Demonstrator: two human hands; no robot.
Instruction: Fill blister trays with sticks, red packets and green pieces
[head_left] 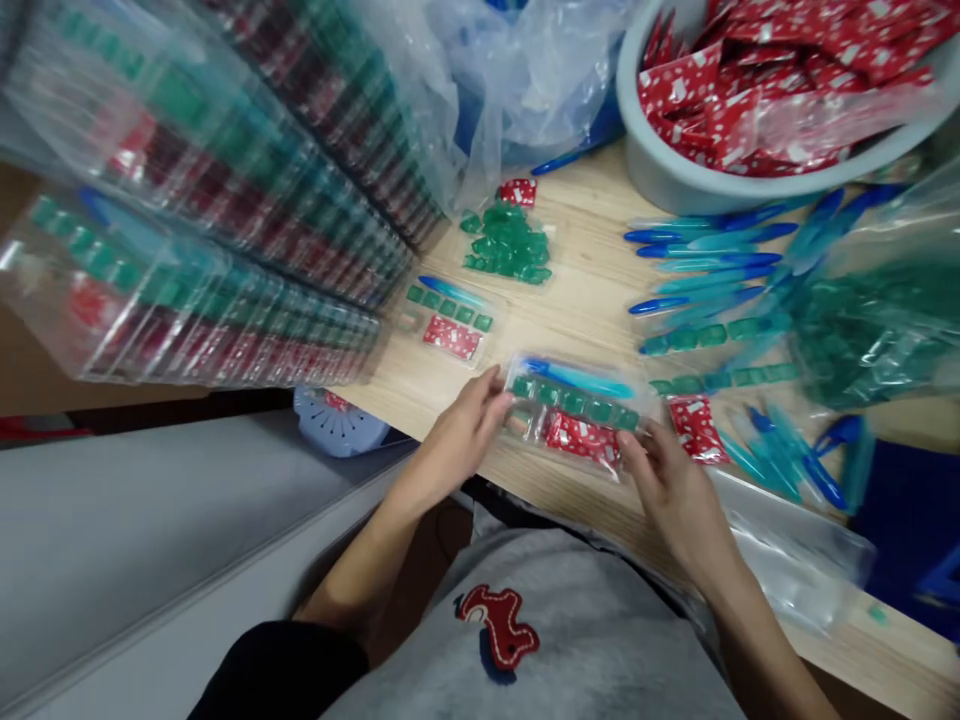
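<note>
A clear plastic tray (541, 428) is held between my two hands over the front of the table. In it lie a blue pen-shaped tool (577, 378), a row of green square pieces (574, 401) and a red packet with white marks (583, 438). My left hand (476, 415) pinches the tray's left end. On its right end my right hand (667, 480) is closed, thumb on top near the red packet. A second filled tray (452, 338) lies just beyond, to the left. Close to my right hand is another red packet (697, 428).
Tall stacks of filled trays (285, 330) stand at left. Loose green pieces (510, 243) are heaped at centre back. A grey tub (637, 150) of red packets stands at back right. Blue pen-shaped tools (705, 240), a bag of green pieces (877, 330) and empty trays (795, 550) lie right.
</note>
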